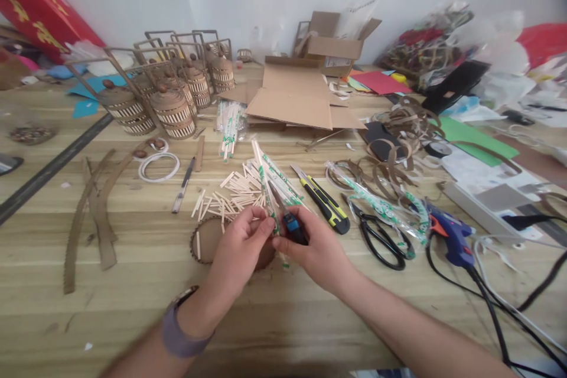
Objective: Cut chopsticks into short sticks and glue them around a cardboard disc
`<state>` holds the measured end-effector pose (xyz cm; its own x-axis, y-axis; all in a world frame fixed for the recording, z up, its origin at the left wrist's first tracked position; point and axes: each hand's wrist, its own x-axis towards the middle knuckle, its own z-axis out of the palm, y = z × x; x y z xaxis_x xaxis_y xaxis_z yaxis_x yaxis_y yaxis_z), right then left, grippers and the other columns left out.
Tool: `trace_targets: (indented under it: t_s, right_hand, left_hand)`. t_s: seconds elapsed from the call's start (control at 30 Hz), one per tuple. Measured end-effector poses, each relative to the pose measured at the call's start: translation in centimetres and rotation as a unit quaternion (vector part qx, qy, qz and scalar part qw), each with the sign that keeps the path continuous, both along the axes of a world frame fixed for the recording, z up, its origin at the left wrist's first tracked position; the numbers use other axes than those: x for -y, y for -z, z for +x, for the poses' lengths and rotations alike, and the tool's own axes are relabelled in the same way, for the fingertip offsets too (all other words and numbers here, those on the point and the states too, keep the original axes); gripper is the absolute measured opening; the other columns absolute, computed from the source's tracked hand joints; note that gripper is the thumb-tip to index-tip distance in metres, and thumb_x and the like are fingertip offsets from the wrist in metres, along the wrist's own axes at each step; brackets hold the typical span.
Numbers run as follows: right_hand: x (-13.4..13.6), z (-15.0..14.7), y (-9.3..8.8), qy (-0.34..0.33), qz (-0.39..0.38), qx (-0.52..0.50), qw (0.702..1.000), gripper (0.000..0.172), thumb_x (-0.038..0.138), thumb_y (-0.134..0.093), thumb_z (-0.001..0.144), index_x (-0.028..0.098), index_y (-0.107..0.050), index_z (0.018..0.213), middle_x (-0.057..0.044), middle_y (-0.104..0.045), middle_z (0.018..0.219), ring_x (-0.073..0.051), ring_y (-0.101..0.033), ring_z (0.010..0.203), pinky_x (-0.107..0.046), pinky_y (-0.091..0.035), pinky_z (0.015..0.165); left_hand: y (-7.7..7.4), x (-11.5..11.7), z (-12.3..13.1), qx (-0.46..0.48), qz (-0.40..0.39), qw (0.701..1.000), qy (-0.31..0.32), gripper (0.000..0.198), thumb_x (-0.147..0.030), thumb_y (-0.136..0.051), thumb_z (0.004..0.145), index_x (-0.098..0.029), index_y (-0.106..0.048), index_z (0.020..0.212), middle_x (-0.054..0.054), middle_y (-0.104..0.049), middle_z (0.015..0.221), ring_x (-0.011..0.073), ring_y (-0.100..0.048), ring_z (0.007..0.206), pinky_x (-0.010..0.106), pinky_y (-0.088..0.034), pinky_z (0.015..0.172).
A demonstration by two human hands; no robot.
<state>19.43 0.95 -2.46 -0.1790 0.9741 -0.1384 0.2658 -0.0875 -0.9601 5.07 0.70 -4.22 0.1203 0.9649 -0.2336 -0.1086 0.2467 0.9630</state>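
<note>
From where I stand, the left hand point(243, 239) is closed in a tight pinch, thumb against fingers, on a long clear plastic wrapper printed in green and white point(264, 180). The right hand point(316, 245) curls around a blue-and-black-handled tool with a dark, narrow blade point(293, 227), its thumb close to the left fingertips. The wrapper stands between the two hands, slanting away over the tabletop; I can't tell whether the blade touches it.

That closeness worries me most: if the slick plastic gave suddenly, the tool could slip into the left thumb. A hard tug could also spill whatever the wrapper holds.

Under the left hand lies a round brown disc with a ridged rim point(206, 237), which a dropped wrist might shift or dent. Just beyond, the loose heap of short pale wooden sticks point(241, 189) could scatter at a careless knuckle. To the right, a yellow-and-black utility knife point(321, 195) lies near enough for a swinging forearm to catch, with black-handled scissors point(381, 242) farther out.
</note>
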Motion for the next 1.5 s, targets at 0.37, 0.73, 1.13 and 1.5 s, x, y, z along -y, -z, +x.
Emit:
trace_targets:
  t_s: [0.37,0.73,1.13,1.5]
  right_hand:
    - [-0.5,1.2,-0.3,0.017,0.062,0.022,0.998,0.033,0.036,-0.066,0.075,0.019,-0.057,0.103,0.002,-0.059,0.073,-0.015,-0.055,0.065,-0.027,-0.044,0.061]
    - [-3.6,4.7,-0.7,0.263,0.045,-0.156,0.951,0.045,0.059,-0.075,0.060,0.018,-0.059,0.071,0.005,-0.051,0.053,-0.008,-0.042,0.045,-0.020,-0.030,0.038]
    - [-0.4,0.7,1.5,0.173,-0.008,-0.130,0.976,0.042,0.060,-0.065,0.075,0.020,-0.051,0.067,0.005,-0.049,0.056,-0.010,-0.044,0.049,-0.021,-0.038,0.044]
    - [-1.2,3.3,-1.7,-0.047,0.028,0.009,0.998,0.031,0.047,-0.056,0.085,0.019,-0.056,0.073,0.003,-0.052,0.059,-0.012,-0.045,0.054,-0.023,-0.036,0.050]
  left_hand:
    - [-0.6,0.1,0.0,-0.061,0.028,0.997,0.032,0.025,-0.046,-0.054,0.084,-0.021,-0.057,0.084,-0.003,-0.061,0.063,0.0116,-0.050,0.049,0.021,-0.037,0.047]
    - [-1.4,1.8,0.8,-0.235,0.098,0.942,0.219,0.032,-0.044,-0.037,0.094,-0.023,-0.047,0.072,-0.007,-0.043,0.046,0.0126,-0.043,0.043,0.025,-0.029,0.047]
    - [-1.5,1.8,0.9,-0.311,0.181,0.926,0.114,0.032,-0.036,-0.036,0.093,-0.023,-0.037,0.064,-0.003,-0.044,0.055,0.0148,-0.044,0.051,0.027,-0.028,0.052]
    - [-0.5,-0.1,-0.2,-0.114,0.068,0.991,-0.030,0.035,-0.051,-0.054,0.085,-0.020,-0.069,0.082,0.001,-0.065,0.071,0.0150,-0.053,0.062,0.024,-0.038,0.056]
